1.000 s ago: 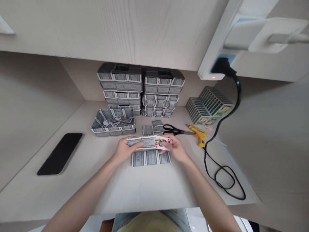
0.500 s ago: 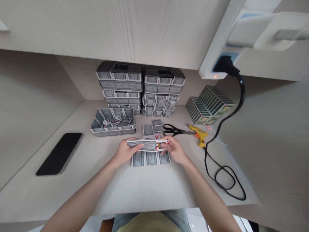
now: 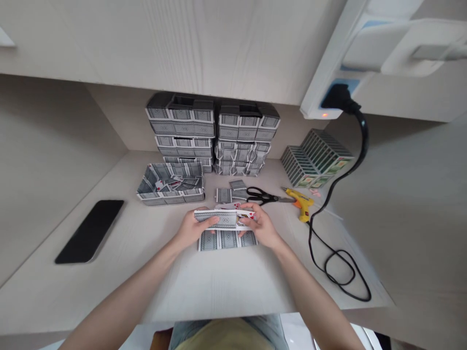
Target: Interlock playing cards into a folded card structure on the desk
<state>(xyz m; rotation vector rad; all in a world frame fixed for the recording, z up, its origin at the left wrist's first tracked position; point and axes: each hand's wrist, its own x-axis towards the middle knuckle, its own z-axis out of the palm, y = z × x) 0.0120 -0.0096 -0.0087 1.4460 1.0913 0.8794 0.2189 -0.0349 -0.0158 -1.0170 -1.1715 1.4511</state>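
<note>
Between my hands is a strip of playing cards, grey patterned backs on its left part and a red-and-yellow face card at its right end. My left hand is closed on the left end, thumb lying across the front. My right hand pinches the face-card end, with its fingertips partly behind the card. Just below the strip, a panel of joined cards lies back side up on the desk. Behind the strip a loose card with red hearts is partly covered.
An open card box holds small card pieces. Stacked card boxes stand behind. Black scissors and a yellow glue gun with its looping cord lie right. A phone lies left. Green-edged card stacks stand back right.
The strip has tilted so more of its patterned face shows, and it has shifted slightly right. Both hands keep hold of it.
</note>
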